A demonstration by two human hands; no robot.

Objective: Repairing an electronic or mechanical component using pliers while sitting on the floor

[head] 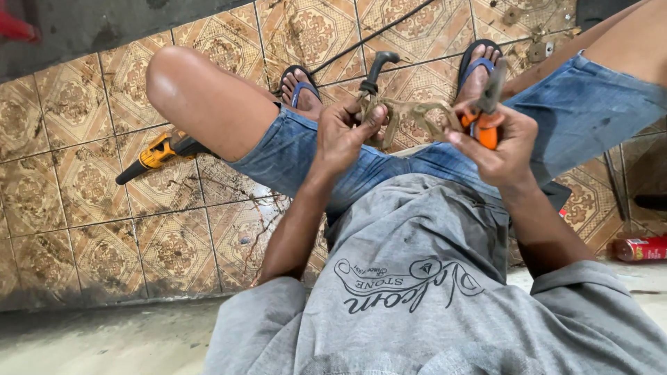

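Down between the seated person's knees, both hands work at one piece: a tan, dirt-stained strap [410, 114] that loops and twists across the gap from one hand to the other. The left hand [344, 135] has its fingers curled together and clamped on the strap's left end, the thumb pressing the bunched material against the fingertips [375, 114]. Just above that pinch a black curved hose [379, 69] rises out of the bundle and bends over at the top; where exactly it joins the strap is hidden by the knot of material. The right hand [497, 142] is closed around the orange handles of a pair of pliers [485, 114], whose grey metal nose points up and away past the knuckles. The strap's right end runs in beside the tool at the right fingers; whether the nose bites the strap I cannot tell.

Below the hands lie blue denim shorts [299, 149] and a grey printed shirt [417, 278]. Feet in dark flip-flops [300, 87] rest on the patterned brown tiled floor [83, 194]. A yellow and black power drill [160, 153] lies on the tiles by the left thigh, well apart from the hands, and a red can [639, 248] lies on its side at the right edge.
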